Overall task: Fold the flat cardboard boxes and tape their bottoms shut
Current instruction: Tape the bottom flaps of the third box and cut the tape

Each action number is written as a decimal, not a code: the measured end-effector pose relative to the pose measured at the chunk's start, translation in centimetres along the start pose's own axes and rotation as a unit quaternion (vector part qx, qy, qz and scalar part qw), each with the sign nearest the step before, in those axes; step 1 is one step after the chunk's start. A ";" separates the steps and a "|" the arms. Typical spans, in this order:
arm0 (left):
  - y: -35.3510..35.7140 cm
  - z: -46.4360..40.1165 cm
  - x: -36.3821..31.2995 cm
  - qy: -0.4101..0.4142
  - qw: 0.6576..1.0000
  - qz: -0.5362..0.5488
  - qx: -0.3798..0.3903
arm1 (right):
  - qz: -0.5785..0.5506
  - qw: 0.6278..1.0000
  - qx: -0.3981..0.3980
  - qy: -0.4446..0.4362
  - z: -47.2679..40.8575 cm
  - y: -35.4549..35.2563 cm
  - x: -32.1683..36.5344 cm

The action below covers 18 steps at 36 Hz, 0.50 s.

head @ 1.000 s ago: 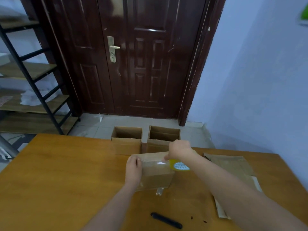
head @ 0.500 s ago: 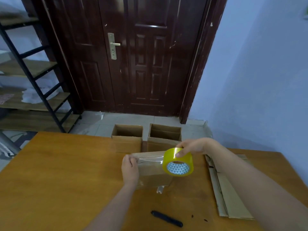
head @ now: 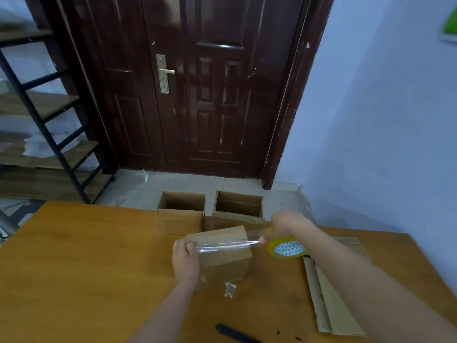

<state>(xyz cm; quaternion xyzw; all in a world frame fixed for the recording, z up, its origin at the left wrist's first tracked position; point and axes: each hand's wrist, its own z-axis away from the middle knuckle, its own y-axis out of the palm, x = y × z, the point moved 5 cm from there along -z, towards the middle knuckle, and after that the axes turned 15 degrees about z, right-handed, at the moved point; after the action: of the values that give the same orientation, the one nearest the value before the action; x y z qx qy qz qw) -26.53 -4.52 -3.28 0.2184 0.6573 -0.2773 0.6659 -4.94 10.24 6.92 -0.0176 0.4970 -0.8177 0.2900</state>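
While two boxes point(head: 181, 211) already stand folded with open tops just beyond the hands, a third box point(head: 222, 258) sits between the hands with its bottom turned up, and I judge its taping to be mid-way: a strip of tape point(head: 227, 244) stretches across it but has not been cut or pressed flat. To the near side of the right arm lies a stack of flat cardboard point(head: 329, 303), so more folding seems left to do.

The left hand point(head: 185, 258) is closed over the box's left edge, fingers curled down, pinning the tape's free end there. The right hand point(head: 288, 225) is closed around the yellow roll point(head: 288, 248), held just past the box's right edge, and the clear strip runs taut from roll to left hand. A small scrap point(head: 230, 289) lies on the table point(head: 86, 268) just nearer than the box, and a black pen-like thing point(head: 235, 334), perhaps a cutter, lies nearer still, untouched.
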 end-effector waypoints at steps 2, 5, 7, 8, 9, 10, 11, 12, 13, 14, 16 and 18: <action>-0.3 -0.2 0.1 -0.006 1.000 0.024 -0.004 | -0.025 1.000 -0.009 -0.008 -0.2 0.3 0.0; -0.8 -0.2 -0.2 -0.007 0.999 0.047 -0.014 | -0.074 0.997 -0.015 -0.023 -0.4 0.5 0.0; -0.9 -0.2 -0.3 -0.007 0.999 0.044 -0.014 | -0.095 0.995 -0.015 -0.037 -0.6 0.5 0.0; -0.8 -0.2 -0.3 -0.005 0.999 0.041 -0.011 | -0.098 0.994 -0.019 -0.042 -0.6 0.4 0.0; -0.7 -0.2 -0.3 -0.004 0.999 0.040 -0.007 | -0.097 0.994 -0.022 -0.044 -0.7 0.4 0.0; -0.7 -0.2 -0.3 -0.004 0.999 0.040 -0.003 | -0.095 0.994 -0.025 -0.044 -0.8 0.5 0.0; -0.6 -0.2 -0.2 -0.003 0.999 0.040 -0.001 | -0.094 0.994 -0.028 -0.043 -0.9 0.6 -0.1; -0.5 -0.3 -0.1 -0.002 0.999 0.036 0.000 | -0.093 0.994 -0.031 -0.041 -1.0 0.7 -0.1; -0.4 -0.3 -0.1 0.002 1.000 0.030 0.002 | -0.093 0.994 -0.033 -0.037 -1.1 0.7 -0.2; -0.3 -0.3 -0.1 0.007 1.000 0.023 0.004 | -0.094 0.994 -0.035 -0.035 -1.2 0.7 -0.2; -0.2 -0.4 -0.1 0.016 1.000 0.006 0.009 | -0.092 0.995 -0.034 -0.032 -1.5 0.7 -0.2; -0.2 -0.4 0.0 0.020 1.000 -0.006 0.014 | -0.090 0.995 -0.028 -0.030 -1.7 0.7 -0.1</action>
<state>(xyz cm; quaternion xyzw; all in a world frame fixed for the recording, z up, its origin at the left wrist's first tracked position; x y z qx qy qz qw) -26.94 -4.41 -3.25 0.2291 0.6676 -0.2864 0.6480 -5.06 11.44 5.53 -0.0952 0.5075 -0.8252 0.2289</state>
